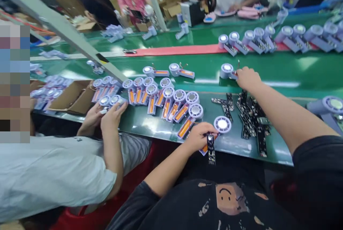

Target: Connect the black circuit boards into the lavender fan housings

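Near the table's front edge, my left hand [201, 135] is closed on a purple fan unit [222, 125] with a round head and an orange strip in its handle. A narrow black circuit board [211, 149] hangs beside that handle, at my fingertips. My right hand [248, 78] reaches out over the green belt, its fingers closed on the handle end of another purple fan unit [227, 70]. Black circuit boards [249, 119] lie in a loose pile below my right forearm. Several fan units with orange strips [179, 96] stand in rows left of my left hand.
A co-worker's hands [111, 115] hold purple units at the left, by an open cardboard box [73, 96]. A slanting metal post [66, 33] crosses the upper left. More units line the red strip [177, 50]. People stand across the belt.
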The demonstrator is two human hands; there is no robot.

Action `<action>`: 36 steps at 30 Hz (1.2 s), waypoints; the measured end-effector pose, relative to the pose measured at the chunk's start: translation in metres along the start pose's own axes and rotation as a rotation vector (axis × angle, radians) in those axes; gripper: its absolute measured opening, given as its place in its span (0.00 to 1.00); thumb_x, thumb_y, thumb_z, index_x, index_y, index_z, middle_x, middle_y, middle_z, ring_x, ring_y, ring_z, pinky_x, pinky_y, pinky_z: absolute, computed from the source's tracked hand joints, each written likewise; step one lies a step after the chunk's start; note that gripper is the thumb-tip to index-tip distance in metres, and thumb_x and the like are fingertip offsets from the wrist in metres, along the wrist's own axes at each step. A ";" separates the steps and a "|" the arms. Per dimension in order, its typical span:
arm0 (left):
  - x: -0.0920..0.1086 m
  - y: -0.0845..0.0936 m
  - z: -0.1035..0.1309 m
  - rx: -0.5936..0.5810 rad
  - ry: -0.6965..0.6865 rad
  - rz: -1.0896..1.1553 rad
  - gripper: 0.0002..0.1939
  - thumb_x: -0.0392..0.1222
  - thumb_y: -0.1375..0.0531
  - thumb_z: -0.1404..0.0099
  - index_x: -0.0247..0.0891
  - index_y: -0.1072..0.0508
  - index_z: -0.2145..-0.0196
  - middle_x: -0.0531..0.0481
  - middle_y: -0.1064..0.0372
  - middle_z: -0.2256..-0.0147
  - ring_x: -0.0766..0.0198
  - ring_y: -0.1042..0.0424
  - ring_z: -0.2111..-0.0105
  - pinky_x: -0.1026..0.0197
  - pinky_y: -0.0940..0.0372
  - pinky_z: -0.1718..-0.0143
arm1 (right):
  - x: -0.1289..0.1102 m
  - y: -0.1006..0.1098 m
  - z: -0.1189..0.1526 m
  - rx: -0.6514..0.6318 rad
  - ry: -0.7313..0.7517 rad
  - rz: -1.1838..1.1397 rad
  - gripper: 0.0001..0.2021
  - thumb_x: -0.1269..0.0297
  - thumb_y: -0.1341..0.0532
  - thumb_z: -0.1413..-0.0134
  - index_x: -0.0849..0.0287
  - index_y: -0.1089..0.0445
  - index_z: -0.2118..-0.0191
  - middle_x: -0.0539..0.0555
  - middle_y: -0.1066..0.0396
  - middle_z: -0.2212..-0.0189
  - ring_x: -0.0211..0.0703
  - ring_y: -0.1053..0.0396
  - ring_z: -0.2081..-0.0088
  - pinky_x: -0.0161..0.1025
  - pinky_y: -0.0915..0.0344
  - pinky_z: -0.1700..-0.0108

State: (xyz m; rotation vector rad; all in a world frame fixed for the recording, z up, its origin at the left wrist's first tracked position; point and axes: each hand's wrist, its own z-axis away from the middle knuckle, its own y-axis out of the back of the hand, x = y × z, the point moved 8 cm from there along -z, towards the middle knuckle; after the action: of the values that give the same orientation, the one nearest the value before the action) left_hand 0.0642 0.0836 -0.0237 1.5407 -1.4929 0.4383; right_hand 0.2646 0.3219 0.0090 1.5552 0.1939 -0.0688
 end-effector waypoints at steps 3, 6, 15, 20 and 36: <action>-0.005 -0.009 -0.003 -0.069 0.030 0.040 0.13 0.47 0.40 0.31 0.36 0.20 0.65 0.44 0.21 0.68 0.62 0.23 0.65 0.60 0.30 0.61 | -0.039 0.006 -0.038 -0.013 0.025 -0.001 0.15 0.66 0.40 0.39 0.69 0.26 0.51 0.72 0.30 0.48 0.62 0.31 0.44 0.51 0.35 0.44; -0.011 -0.015 -0.003 -0.105 0.087 0.073 0.12 0.46 0.38 0.33 0.36 0.20 0.67 0.44 0.22 0.68 0.61 0.24 0.63 0.60 0.30 0.59 | -0.066 0.004 -0.058 -0.037 0.017 -0.035 0.16 0.62 0.38 0.38 0.67 0.28 0.49 0.67 0.28 0.50 0.53 0.28 0.49 0.50 0.31 0.48; -0.021 -0.030 0.002 -0.163 0.173 0.068 0.08 0.31 0.36 0.42 0.37 0.19 0.65 0.47 0.24 0.66 0.64 0.26 0.64 0.65 0.33 0.60 | -0.106 -0.040 -0.072 -0.094 0.066 -0.193 0.18 0.56 0.39 0.35 0.59 0.32 0.44 0.58 0.30 0.47 0.46 0.29 0.50 0.50 0.28 0.49; -0.020 -0.036 0.002 -0.241 0.175 -0.044 0.10 0.31 0.36 0.41 0.38 0.20 0.61 0.48 0.24 0.62 0.63 0.25 0.60 0.65 0.32 0.57 | -0.159 -0.054 -0.087 -0.106 0.069 -0.202 0.25 0.51 0.37 0.38 0.60 0.35 0.41 0.60 0.31 0.45 0.50 0.29 0.48 0.54 0.31 0.46; -0.016 -0.040 -0.008 -0.325 0.131 -0.132 0.12 0.35 0.37 0.37 0.40 0.22 0.55 0.47 0.24 0.55 0.60 0.24 0.54 0.63 0.30 0.52 | -0.158 -0.025 -0.070 -0.043 0.090 -0.166 0.28 0.53 0.32 0.49 0.66 0.33 0.46 0.68 0.27 0.48 0.54 0.26 0.49 0.40 0.31 0.53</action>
State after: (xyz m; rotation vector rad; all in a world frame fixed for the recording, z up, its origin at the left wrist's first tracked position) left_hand 0.1001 0.0932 -0.0462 1.3167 -1.2816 0.2033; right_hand 0.1001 0.3788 0.0104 1.4977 0.3925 -0.1244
